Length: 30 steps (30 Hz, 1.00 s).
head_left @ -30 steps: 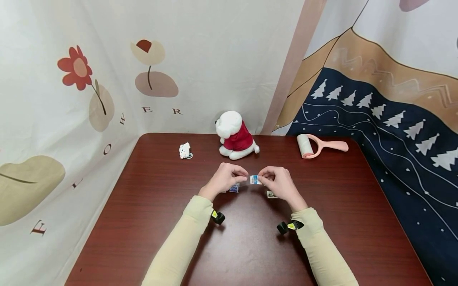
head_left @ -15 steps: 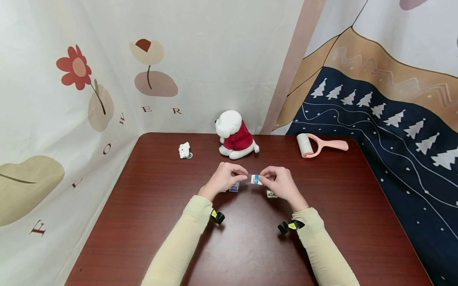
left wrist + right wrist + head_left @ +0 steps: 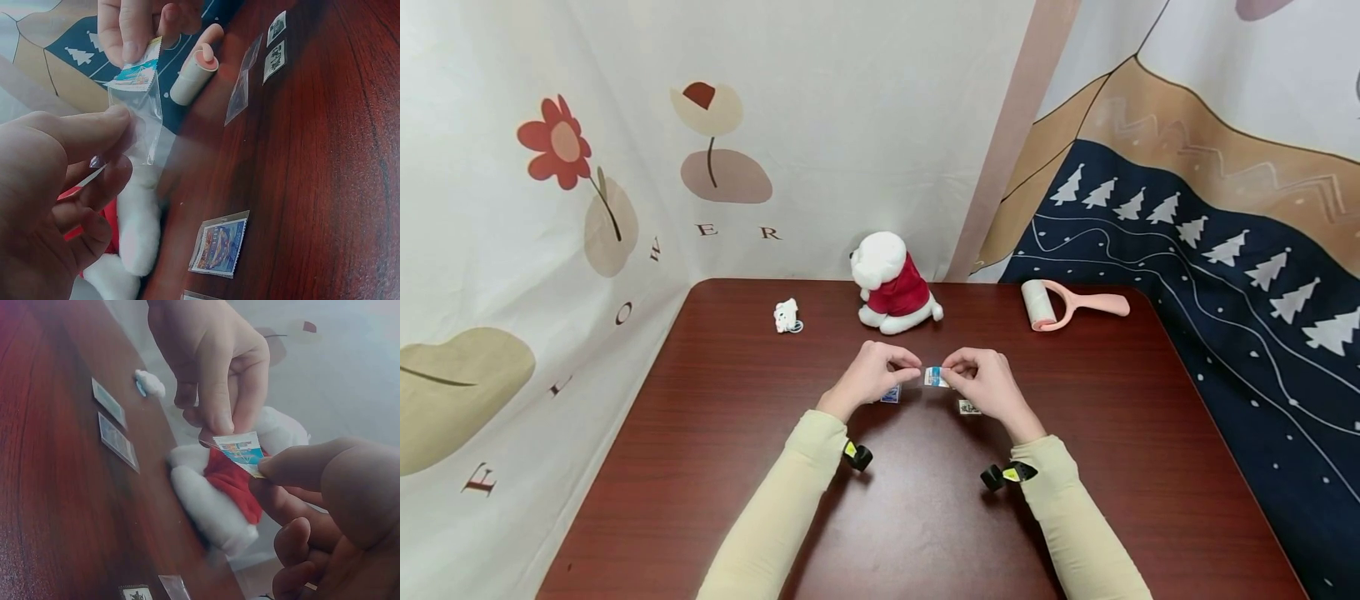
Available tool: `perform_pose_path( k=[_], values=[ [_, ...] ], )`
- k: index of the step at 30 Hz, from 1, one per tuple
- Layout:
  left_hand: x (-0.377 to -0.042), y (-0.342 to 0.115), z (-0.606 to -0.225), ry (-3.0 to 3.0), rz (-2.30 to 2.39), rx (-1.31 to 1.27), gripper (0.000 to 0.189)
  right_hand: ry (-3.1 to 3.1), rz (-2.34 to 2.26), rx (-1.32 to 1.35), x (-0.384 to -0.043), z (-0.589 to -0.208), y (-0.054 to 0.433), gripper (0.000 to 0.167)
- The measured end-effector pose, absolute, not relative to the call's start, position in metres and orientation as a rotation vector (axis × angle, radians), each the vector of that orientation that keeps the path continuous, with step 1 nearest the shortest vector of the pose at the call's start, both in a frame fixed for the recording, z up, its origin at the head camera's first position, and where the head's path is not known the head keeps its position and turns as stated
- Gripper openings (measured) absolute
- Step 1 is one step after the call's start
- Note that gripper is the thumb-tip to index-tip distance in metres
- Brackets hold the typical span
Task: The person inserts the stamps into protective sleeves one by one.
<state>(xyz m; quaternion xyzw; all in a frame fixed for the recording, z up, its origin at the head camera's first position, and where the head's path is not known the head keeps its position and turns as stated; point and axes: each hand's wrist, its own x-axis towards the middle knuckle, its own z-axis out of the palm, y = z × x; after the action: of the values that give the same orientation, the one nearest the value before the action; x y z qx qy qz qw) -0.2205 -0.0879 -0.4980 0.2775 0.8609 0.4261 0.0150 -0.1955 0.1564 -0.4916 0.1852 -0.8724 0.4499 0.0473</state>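
In the head view my left hand (image 3: 876,371) and right hand (image 3: 983,382) meet above the table. Left thumb and fingers pinch a small clear plastic sleeve (image 3: 150,119). A blue-and-white postage stamp (image 3: 137,76) with perforated edges is pinched by the right thumb and fingers. It overlaps the sleeve's upper end in the left wrist view; I cannot tell how far inside it sits. Below the left hand lies a blue stamp in a clear sleeve (image 3: 220,249), with another sleeved stamp (image 3: 109,403) beside it. Black-and-white stamps (image 3: 275,61) lie near the right hand.
Beside the black-and-white stamps lies a clear sleeve (image 3: 242,87). Along the table's (image 3: 887,533) back edge are a small white item (image 3: 787,317), a white plush dog in red (image 3: 898,287) and a pink-handled lint roller (image 3: 1075,306). Printed curtains hang behind.
The stamp and right fingers shifted slightly right, away from the left hand, then back left toward it. Both hands keep their pinch, and the things on the table stay where they were.
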Motion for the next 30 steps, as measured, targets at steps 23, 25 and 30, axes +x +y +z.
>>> perform_pose_path(
  k=[23, 25, 30],
  values=[
    [-0.2191, -0.0920, -0.4988, 2.689, 1.425, 0.743, 0.013, -2.561, 1.413, 0.539, -0.1953, -0.4899, 0.1598, 0.005],
    [-0.2187, -0.0919, -0.4985, 2.687, 1.423, 0.736, 0.012, -2.556, 1.420, 0.546, -0.1945, -0.4898, 0.1591, 0.004],
    [-0.2179, -0.0914, -0.4977, 2.671, 1.431, 0.723, 0.012, -2.556, 1.424, 0.559, -0.1937, -0.4900, 0.1580, 0.003]
  ],
)
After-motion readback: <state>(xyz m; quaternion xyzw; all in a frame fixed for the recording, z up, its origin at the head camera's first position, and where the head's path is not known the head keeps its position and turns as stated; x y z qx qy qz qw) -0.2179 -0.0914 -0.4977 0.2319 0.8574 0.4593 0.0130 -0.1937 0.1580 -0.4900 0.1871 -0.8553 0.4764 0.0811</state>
